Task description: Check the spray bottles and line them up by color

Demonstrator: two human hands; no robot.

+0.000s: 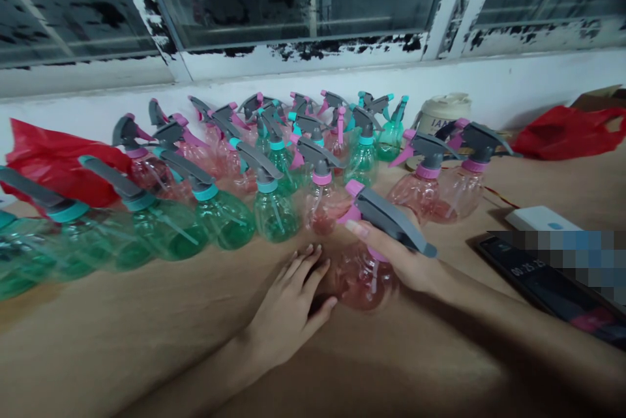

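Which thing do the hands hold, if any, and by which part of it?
The right hand holds a pink spray bottle at its neck, under the spray head; the left hand holds nothing.

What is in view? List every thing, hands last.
Held bottle: one, pink, right of centre
Green bottles: several, overlapping, green, left front and back
Pink bottles: several more, overlapping, pink, back and right
Bags: two, red, far left and right
Tub: one, off-white, back right
Box: one, brown, right edge
Phone: one, dark, right
Device: one, white, behind the phone
Cable: at least one, colour unclear, right
Table: one, brown, beneath
Wall: one, white, behind
Windows: three sections, dark, top
Left hand: one, bare, left of the held bottle
Right hand: one, bare, gripping the held bottle
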